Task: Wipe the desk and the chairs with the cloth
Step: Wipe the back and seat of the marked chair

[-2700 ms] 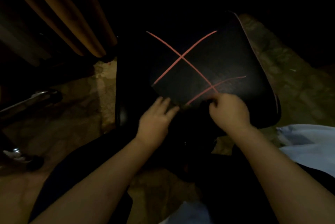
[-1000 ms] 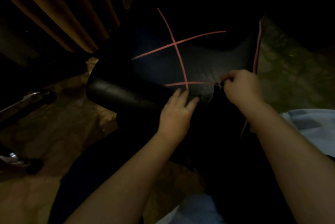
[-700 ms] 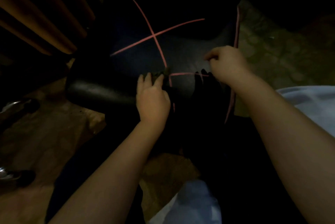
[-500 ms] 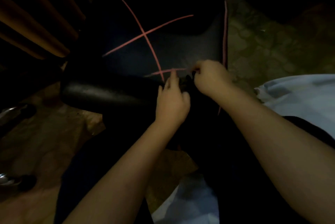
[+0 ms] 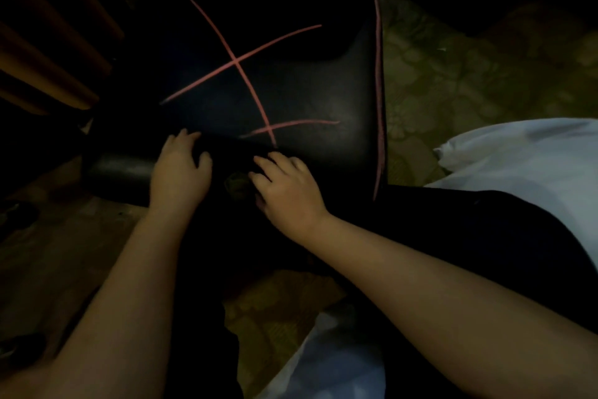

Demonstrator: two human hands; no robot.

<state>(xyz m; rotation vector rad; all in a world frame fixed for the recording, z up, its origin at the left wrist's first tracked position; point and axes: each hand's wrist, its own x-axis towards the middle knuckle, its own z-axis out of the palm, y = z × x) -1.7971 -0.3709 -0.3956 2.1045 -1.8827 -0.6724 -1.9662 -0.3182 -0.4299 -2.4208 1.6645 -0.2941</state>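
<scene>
A black chair seat (image 5: 291,101) with red stitched lines crossing on it fills the middle of the dim view. My left hand (image 5: 179,172) lies with spread fingers on the seat's rounded front edge, holding nothing. My right hand (image 5: 286,191) sits just to its right at the same edge. Its fingers curl onto a small dark crumpled cloth (image 5: 237,184) between the two hands. The cloth is barely visible against the black seat, and most of it is hidden in shadow.
Orange curtain folds (image 5: 48,59) hang at the left. Patterned carpet (image 5: 453,75) lies right of the chair and between my dark-clad legs (image 5: 453,230). My white garment (image 5: 524,156) shows at the right edge. A dark object lies on the floor at the lower left (image 5: 19,343).
The seat has turned, so the red cross is rotated. My right hand came from the seat's right side down to the front edge. My left hand moved left along that edge.
</scene>
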